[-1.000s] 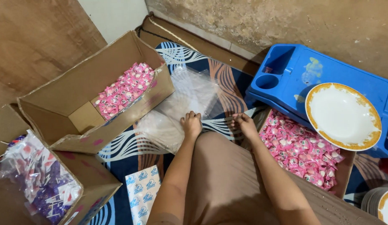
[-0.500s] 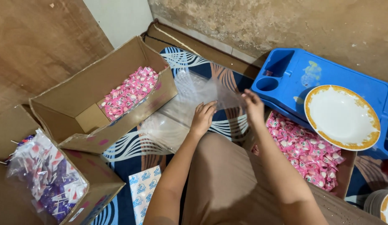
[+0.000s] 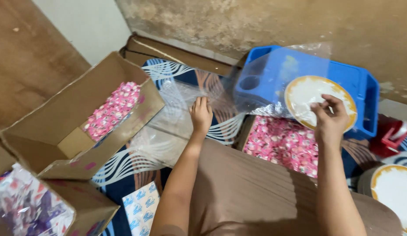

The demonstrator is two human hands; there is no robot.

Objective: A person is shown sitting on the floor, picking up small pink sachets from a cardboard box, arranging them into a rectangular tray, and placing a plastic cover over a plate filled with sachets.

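- The floor is covered by a mat (image 3: 125, 164) in navy with white and brown wave lines; behind it rises a stained, rough plaster wall (image 3: 264, 26), with a paler wall (image 3: 87, 22) and a brown wooden panel (image 3: 28, 65) to the left.
- The landmark is the blue tray (image 3: 365, 87), hard moulded plastic with a round cup well, standing against the wall.
- A clear bag (image 3: 256, 83) of thin, crinkled, glossy film stretches from the mat up across the front of the tray; its long axis runs from lower left to upper right, with the upper end raised over the tray.
- The right hand (image 3: 331, 119), in front of the tray, has thumb and fingertips pinched together on the bag's upper part.
- The left hand (image 3: 201, 114), left of the tray, lies palm down, fingers together, pressing the bag's lower part onto the mat.
- A round white plate (image 3: 304, 94) with a yellow rim rests on the tray, seen through the film.
- Just below the tray, an open box holds small pink wrapped sweets (image 3: 282, 144).
- Well left of the tray, a cardboard box (image 3: 50, 131) stands open with more pink sweets (image 3: 111, 111) inside.
- Far lower left of the tray, a second carton holds a bag of purple and white packets (image 3: 24, 209).
- A flat pack (image 3: 140, 209) printed blue on white lies on the mat beside that carton.
- Below the tray's right end, a stack of plates (image 3: 393, 192) shows at the edge.
- The person's lap is draped in smooth brown cloth (image 3: 247, 188).
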